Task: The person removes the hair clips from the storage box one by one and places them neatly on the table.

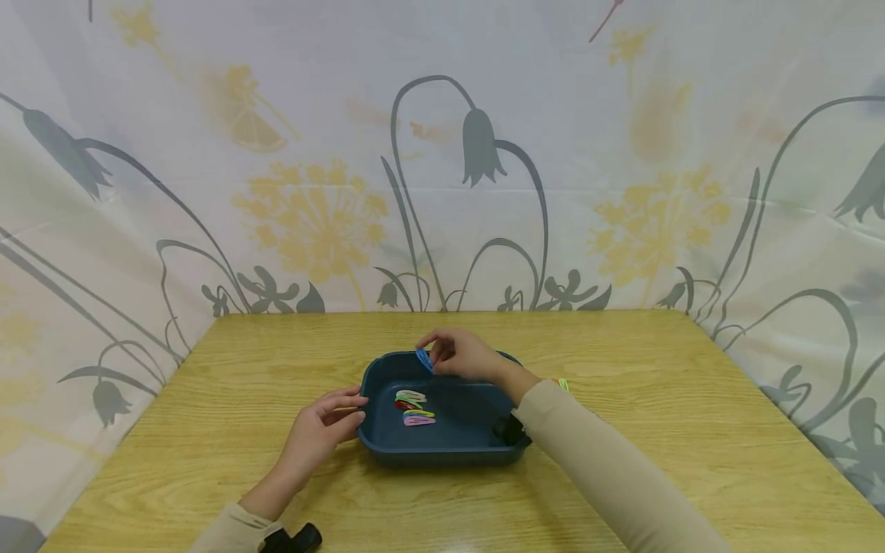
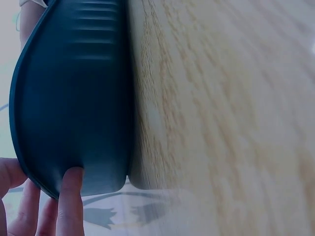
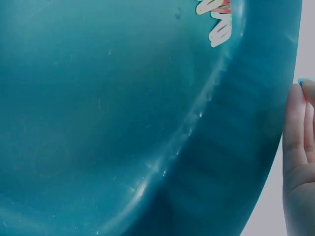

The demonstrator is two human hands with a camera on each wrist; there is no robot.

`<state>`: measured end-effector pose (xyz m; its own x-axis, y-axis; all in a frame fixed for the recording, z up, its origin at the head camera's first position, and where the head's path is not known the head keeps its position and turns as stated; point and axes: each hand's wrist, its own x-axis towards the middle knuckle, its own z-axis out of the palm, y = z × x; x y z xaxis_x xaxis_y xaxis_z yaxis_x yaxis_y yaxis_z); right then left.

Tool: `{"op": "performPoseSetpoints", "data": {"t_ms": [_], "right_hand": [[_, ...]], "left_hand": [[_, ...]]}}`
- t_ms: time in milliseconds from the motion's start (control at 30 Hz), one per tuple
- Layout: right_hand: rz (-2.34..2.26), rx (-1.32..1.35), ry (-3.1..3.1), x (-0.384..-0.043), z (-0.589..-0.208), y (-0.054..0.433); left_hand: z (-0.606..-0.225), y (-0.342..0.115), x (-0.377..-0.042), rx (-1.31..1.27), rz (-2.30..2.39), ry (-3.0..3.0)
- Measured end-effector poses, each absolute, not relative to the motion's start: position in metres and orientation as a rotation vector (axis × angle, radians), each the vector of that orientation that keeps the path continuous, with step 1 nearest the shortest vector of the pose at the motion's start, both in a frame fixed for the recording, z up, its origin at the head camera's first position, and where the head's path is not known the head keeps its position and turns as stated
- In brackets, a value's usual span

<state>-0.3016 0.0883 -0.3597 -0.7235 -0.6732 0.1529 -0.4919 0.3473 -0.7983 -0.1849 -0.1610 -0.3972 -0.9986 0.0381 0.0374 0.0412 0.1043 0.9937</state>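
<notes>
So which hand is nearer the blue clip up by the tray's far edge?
The right hand: it pinches the blue clip. The left hand is farther away, at the left edge of the tray.

On my feed the tub (image 1: 449, 459) looked like smooth plastic, glossy along its inner curve, and the snap hair clips (image 1: 419, 421) smoothly coated. I saw faintly shiny wood grain on the tabletop (image 1: 207, 430) and creased, matt cloth in the backdrop (image 1: 442, 46).

Can make out no text, label, brand, number or sign anywhere, either in the head view or in the left and right wrist views.
</notes>
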Motion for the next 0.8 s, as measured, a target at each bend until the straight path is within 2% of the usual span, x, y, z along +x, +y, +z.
{"op": "performPoseSetpoints", "data": {"t_ms": [467,800], "right_hand": [[-1.425,-1.018,2.529,-0.304,-0.350,0.104],[-1.542,-0.886,2.493,-0.304,-0.336,0.126]], "left_hand": [[-0.396,-0.160,-0.184,-0.075,-2.093,-2.332],[-0.396,-0.161,-0.185,-0.065,-2.076,-2.356]]}}
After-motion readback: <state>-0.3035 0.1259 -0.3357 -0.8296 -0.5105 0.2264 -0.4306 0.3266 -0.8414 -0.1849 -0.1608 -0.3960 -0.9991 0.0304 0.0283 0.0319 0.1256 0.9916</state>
